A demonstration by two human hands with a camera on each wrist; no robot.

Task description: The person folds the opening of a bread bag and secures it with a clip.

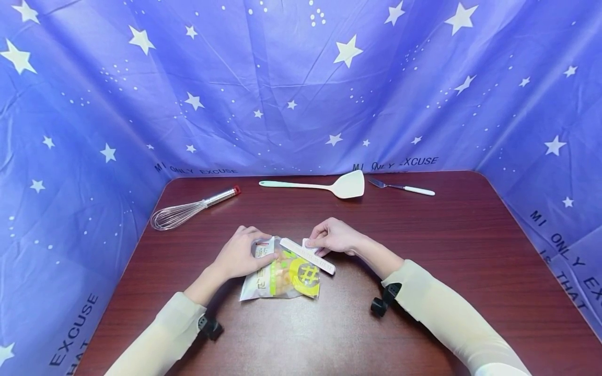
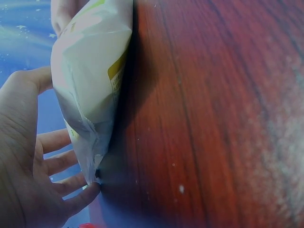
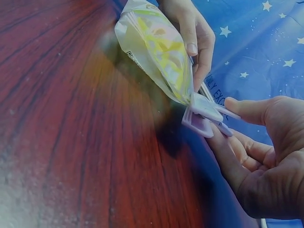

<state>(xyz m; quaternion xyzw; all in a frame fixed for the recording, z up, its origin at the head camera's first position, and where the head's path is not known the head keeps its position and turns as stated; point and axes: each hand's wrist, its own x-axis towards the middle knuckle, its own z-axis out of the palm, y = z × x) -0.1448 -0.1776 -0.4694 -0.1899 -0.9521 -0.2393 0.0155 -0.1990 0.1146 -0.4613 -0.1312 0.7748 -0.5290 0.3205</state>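
A clear snack bag [image 1: 284, 274] with green and yellow print lies on the table in front of me. My left hand [image 1: 246, 251] holds it at its far left side, thumb on the printed face and fingers at the edge, as the left wrist view of the bag [image 2: 92, 71] also shows. Across the bag's right upper corner sits a long white bag clip [image 1: 308, 256]. Between thumb and fingers my right hand [image 1: 336, 236] pinches the clip's handle. The right wrist view shows the clip [image 3: 204, 111] at the bag's gathered end.
Along the back of the dark wooden table [image 1: 404, 329] lie a wire whisk [image 1: 195, 209] at left, a pale spatula [image 1: 348, 185] in the middle and a small white-handled knife-like utensil [image 1: 406, 188] at right. A blue starry curtain [image 1: 301, 83] hangs behind and at both sides.
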